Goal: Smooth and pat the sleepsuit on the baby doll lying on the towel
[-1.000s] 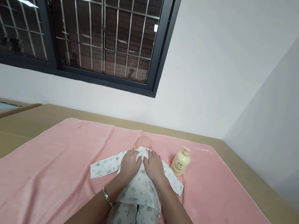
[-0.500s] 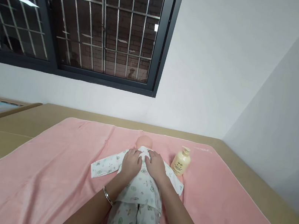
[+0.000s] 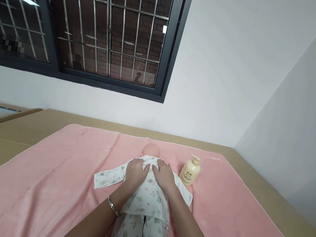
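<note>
A baby doll (image 3: 151,150) lies on a pink blanket (image 3: 62,183), its head toward the wall. It wears a white patterned top (image 3: 146,196) and matching trousers (image 3: 129,233), with both sleeves spread outward. My left hand (image 3: 135,173) rests flat on the left side of the doll's upper body. On the right side, my right hand (image 3: 165,175) lies the same way, thumbs pointing toward each other. Both hands are open, fingers stretched over the cloth, holding nothing. A silver bangle (image 3: 113,206) circles my left wrist.
A pale yellow pump bottle (image 3: 190,171) stands on the blanket just right of the doll's sleeve. Under the blanket is a wooden tabletop (image 3: 2,146) that meets the white wall (image 3: 211,83). A barred window (image 3: 114,29) is above on the left.
My left hand has slid slightly down the doll's upper body, uncovering more of the top near the shoulder. My right hand stays in nearly the same place.
</note>
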Tool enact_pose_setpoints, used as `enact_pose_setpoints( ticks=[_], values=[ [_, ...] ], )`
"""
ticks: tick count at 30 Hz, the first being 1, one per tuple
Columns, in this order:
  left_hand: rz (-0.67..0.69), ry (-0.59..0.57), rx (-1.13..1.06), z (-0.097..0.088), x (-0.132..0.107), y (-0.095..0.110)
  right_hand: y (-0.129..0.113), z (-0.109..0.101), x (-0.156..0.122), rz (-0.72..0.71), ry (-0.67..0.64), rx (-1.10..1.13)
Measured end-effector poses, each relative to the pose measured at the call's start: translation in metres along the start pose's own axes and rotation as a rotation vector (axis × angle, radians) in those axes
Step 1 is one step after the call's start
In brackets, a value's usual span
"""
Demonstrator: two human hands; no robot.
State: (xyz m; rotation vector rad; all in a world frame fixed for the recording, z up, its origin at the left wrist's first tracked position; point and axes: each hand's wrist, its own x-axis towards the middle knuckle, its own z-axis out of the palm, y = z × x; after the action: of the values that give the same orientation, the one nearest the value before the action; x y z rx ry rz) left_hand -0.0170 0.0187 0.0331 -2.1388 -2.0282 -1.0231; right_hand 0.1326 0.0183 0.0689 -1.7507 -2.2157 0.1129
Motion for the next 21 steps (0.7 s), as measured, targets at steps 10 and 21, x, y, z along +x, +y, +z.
enact_pose_setpoints(
  ticks=[10,21],
  values=[
    [0.023,0.014,-0.059,0.007,0.0,-0.005,-0.023,0.001,-0.015,0.044,0.041,-0.074],
    [0.047,0.075,-0.076,0.01,-0.001,-0.003,-0.007,0.006,-0.004,-0.033,0.028,-0.066]
  ],
)
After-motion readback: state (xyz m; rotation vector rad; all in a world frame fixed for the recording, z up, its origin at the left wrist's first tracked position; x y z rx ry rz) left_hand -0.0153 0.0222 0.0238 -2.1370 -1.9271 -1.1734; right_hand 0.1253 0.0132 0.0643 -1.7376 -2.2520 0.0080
